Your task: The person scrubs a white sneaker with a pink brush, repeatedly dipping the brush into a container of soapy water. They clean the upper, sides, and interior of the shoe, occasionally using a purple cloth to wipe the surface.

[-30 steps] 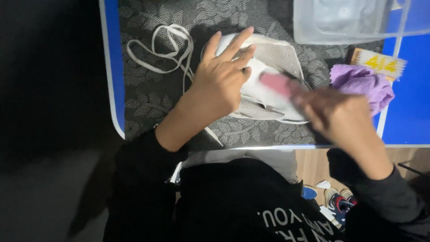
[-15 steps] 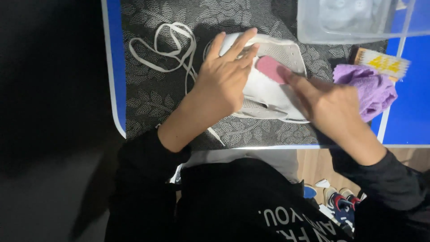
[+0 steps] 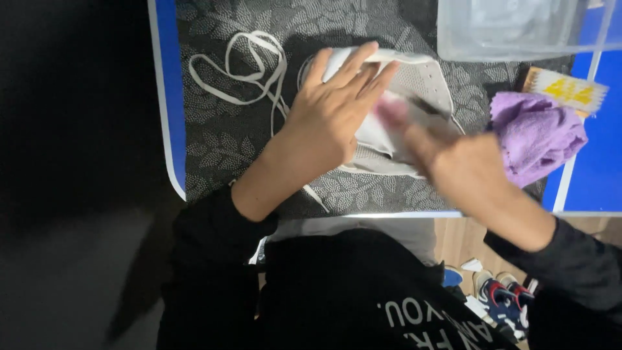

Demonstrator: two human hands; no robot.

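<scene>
— Where do we have the shoe?

— The white shoe (image 3: 424,84) lies on its side on the patterned mat (image 3: 214,142), toward the far edge of the bench (image 3: 167,116). Our left hand (image 3: 334,113) lies flat on it, fingers spread, pinning it down.

— And our right hand?

— Our right hand (image 3: 447,159) is on the shoe too, blurred; we cannot tell what it grips. The white lace (image 3: 243,71) lies loose at the mat's left; a purple cloth (image 3: 538,136) sits near the right edge.
</scene>
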